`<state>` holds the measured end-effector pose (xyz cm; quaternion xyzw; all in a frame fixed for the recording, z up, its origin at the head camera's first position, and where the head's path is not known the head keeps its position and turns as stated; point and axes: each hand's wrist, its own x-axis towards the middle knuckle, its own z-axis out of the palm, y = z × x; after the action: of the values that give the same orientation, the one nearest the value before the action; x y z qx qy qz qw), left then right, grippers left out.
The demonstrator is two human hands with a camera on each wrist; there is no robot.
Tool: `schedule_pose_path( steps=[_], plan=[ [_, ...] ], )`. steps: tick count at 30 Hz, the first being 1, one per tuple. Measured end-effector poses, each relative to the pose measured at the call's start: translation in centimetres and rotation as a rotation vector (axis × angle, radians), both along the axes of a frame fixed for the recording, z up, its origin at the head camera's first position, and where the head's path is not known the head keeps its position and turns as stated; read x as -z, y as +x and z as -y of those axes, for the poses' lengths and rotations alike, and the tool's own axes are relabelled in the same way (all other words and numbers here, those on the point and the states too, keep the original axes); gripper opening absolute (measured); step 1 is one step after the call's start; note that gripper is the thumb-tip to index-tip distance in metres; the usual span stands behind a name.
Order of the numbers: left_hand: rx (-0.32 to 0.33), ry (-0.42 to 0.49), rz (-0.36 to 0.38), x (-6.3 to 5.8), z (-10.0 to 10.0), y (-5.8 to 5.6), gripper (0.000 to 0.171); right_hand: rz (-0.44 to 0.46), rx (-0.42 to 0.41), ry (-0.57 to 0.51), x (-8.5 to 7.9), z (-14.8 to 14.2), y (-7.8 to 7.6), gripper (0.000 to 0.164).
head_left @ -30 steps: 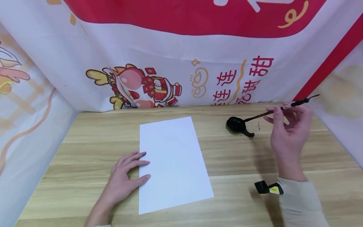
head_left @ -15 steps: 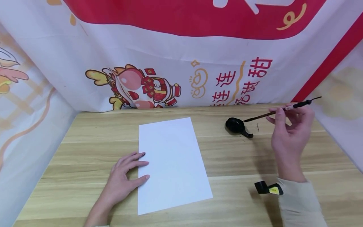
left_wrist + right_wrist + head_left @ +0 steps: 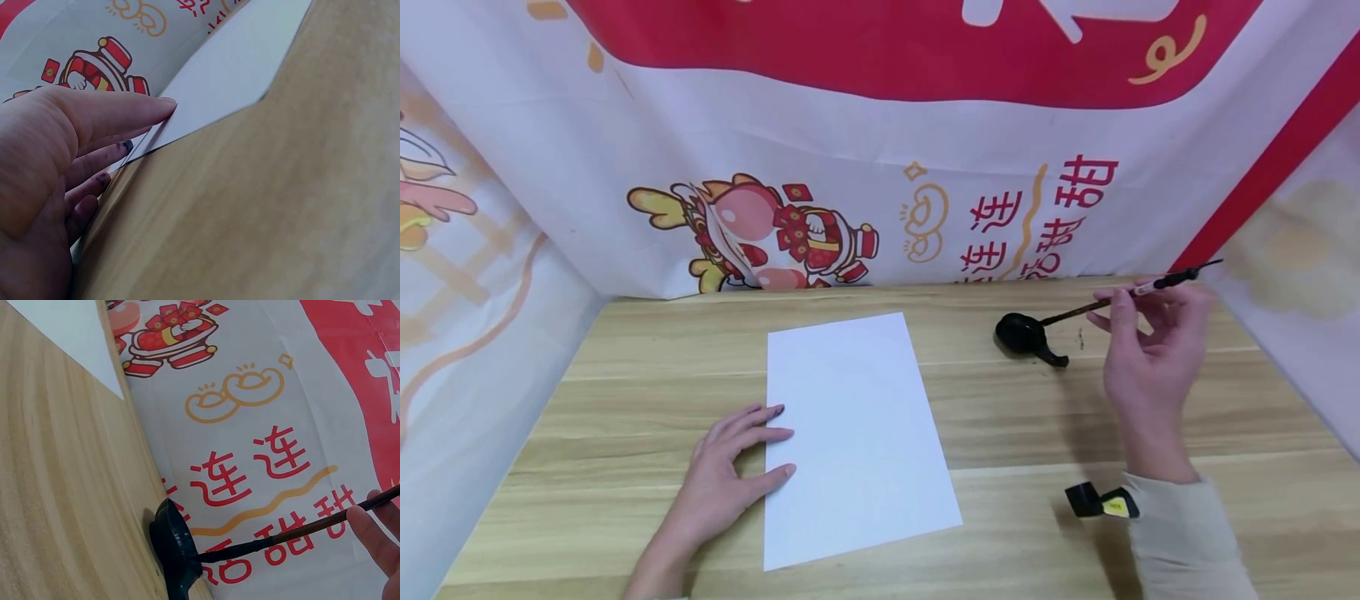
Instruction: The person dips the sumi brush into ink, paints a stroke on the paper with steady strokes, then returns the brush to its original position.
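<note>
My right hand pinches a writing brush by its brown handle, with the handle's dark end pointing up and to the right. The brush's dark bristles reach the rim of a small black spoon-shaped ink dish, as the right wrist view also shows with the brush slanting down to the dish. A sheet of blank white paper lies left of the dish. On its left edge rest the fingertips of my left hand, fingers spread; dark smudges mark some fingertips.
Pale wood-grain table under everything, backed by a white and red printed cloth and cloth sides. Small dark marks spot the wood right of the dish. A black device with a yellow label sits at my right cuff.
My right hand and the brush first shift slightly right, then back left toward the dish, the tip staying at its rim. My left hand stays on the paper.
</note>
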<state>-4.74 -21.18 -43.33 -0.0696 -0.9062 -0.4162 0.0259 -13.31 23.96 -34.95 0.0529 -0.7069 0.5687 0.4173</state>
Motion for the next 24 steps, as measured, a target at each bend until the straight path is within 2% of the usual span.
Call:
schedule_pose_path(
  steps=[9, 15, 22, 24],
  plan=[
    [0.000, -0.013, 0.033, 0.13, 0.10, -0.04, 0.039, 0.047, 0.038, -0.071, -0.06, -0.11, -0.09, 0.024],
    [0.003, -0.017, 0.034, 0.11, 0.09, -0.01, 0.039, 0.060, 0.072, -0.034, -0.53, -0.51, 0.29, 0.028],
    [0.004, -0.018, 0.023, -0.06, 0.07, -0.04, 0.038, -0.026, -0.016, -0.068, -0.18, -0.14, 0.01, 0.026],
    [0.005, -0.017, 0.018, -0.02, 0.07, -0.03, 0.038, -0.018, -0.017, -0.057, -0.01, 0.00, -0.11, 0.024]
  ],
)
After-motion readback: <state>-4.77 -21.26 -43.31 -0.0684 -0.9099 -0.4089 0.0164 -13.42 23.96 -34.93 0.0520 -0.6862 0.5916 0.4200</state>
